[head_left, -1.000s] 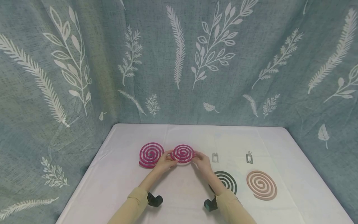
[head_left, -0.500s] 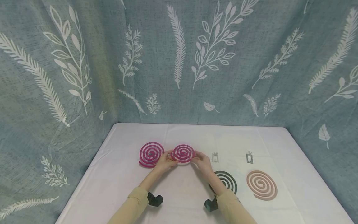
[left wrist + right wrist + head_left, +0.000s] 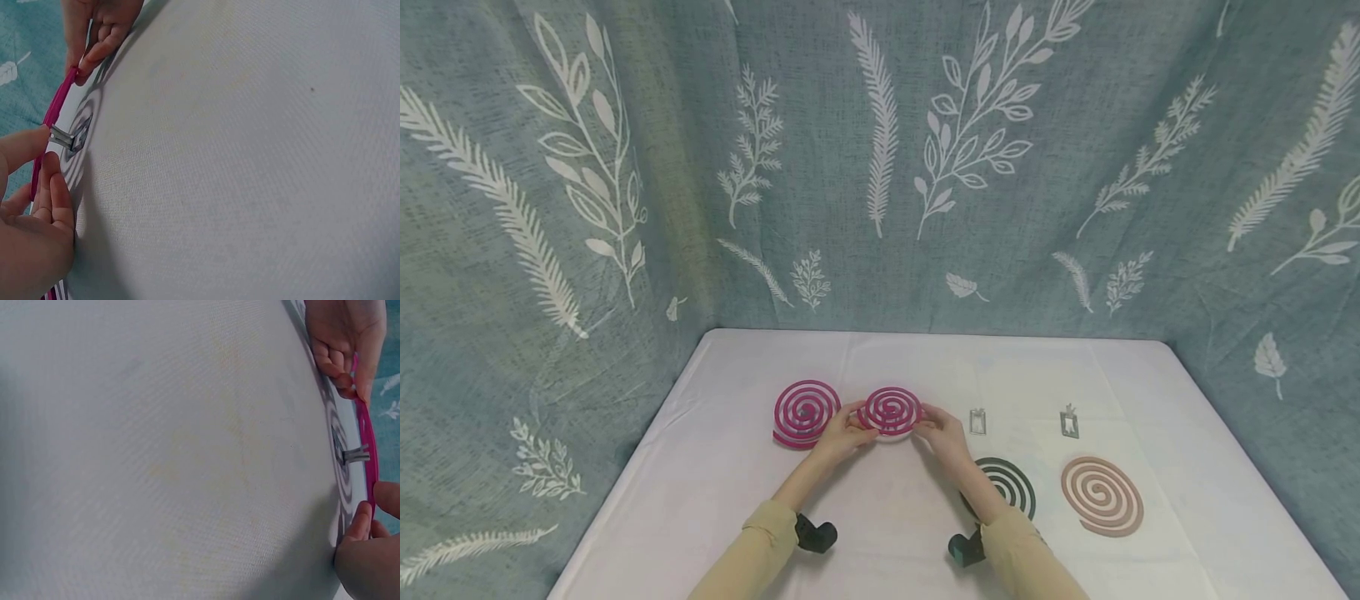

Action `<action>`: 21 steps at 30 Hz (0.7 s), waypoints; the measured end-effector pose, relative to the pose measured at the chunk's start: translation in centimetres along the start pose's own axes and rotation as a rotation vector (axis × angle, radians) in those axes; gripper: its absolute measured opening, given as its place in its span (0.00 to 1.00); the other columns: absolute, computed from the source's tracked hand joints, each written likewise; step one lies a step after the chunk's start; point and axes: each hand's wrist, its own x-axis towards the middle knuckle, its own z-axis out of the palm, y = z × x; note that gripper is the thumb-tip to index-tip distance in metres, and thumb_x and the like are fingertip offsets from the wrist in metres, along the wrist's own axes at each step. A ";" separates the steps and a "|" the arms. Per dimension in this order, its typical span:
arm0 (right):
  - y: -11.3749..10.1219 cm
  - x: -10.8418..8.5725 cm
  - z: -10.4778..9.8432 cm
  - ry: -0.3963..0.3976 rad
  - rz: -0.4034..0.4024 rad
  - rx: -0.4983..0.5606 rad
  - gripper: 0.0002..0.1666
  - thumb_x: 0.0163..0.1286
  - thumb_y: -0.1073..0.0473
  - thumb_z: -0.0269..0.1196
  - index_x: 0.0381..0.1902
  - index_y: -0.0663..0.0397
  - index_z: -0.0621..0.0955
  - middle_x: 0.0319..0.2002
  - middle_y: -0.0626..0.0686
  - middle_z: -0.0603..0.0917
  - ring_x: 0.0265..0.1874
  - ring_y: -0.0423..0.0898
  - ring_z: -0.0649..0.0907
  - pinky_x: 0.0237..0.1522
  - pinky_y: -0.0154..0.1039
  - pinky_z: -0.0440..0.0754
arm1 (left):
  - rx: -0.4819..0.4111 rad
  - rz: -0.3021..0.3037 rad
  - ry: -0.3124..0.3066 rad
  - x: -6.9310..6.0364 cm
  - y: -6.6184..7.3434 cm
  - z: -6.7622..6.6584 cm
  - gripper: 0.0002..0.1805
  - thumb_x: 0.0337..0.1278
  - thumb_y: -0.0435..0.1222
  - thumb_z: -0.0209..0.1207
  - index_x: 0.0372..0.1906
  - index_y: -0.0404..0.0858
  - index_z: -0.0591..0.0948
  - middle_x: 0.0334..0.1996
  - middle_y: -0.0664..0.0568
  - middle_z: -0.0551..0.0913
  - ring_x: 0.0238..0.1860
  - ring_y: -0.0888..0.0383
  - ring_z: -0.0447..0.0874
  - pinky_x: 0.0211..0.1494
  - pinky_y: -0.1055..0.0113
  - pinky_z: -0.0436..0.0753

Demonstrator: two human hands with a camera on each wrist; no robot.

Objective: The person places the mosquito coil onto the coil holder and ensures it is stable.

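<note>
Both hands hold a pink mosquito coil a little above the table's middle. At its left edge my left hand pinches it between thumb and fingers. The right hand pinches the opposite edge. In the left wrist view, a metal coil stand stands under the coil, its prong reaching the coil's underside; whether the tip is lodged in it I cannot tell. The right wrist view shows the same prong close beneath the pink rim. Just left of my left hand lies a second pink coil, with something grey at its centre.
A dark green coil lies partly hidden under the right forearm. Farther right is a brown coil. Two flat metal stands lie behind these coils. A patterned curtain borders the white table.
</note>
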 end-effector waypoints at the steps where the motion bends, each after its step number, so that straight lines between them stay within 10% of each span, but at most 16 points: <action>1: 0.0 0.0 0.0 -0.001 0.001 0.002 0.31 0.63 0.65 0.59 0.64 0.67 0.69 0.54 0.64 0.78 0.52 0.54 0.80 0.56 0.46 0.77 | 0.000 -0.002 0.001 0.0 0.0 0.0 0.36 0.53 0.30 0.63 0.67 0.29 0.63 0.34 0.48 0.75 0.30 0.62 0.76 0.39 0.67 0.78; 11: -0.2 -0.2 0.0 -0.011 -0.001 0.007 0.31 0.63 0.65 0.59 0.64 0.68 0.68 0.55 0.65 0.77 0.52 0.55 0.79 0.57 0.48 0.77 | 0.004 0.000 -0.019 -1.6 2.2 -0.2 0.35 0.55 0.29 0.60 0.67 0.27 0.61 0.34 0.45 0.75 0.31 0.61 0.77 0.45 0.60 0.79; 21: -0.1 -0.1 0.0 -0.005 0.016 0.012 0.30 0.63 0.65 0.58 0.64 0.66 0.69 0.55 0.64 0.78 0.53 0.55 0.79 0.58 0.49 0.76 | -0.014 0.004 -0.010 -0.3 0.2 -0.1 0.36 0.54 0.30 0.61 0.68 0.29 0.61 0.35 0.47 0.74 0.34 0.58 0.78 0.45 0.61 0.80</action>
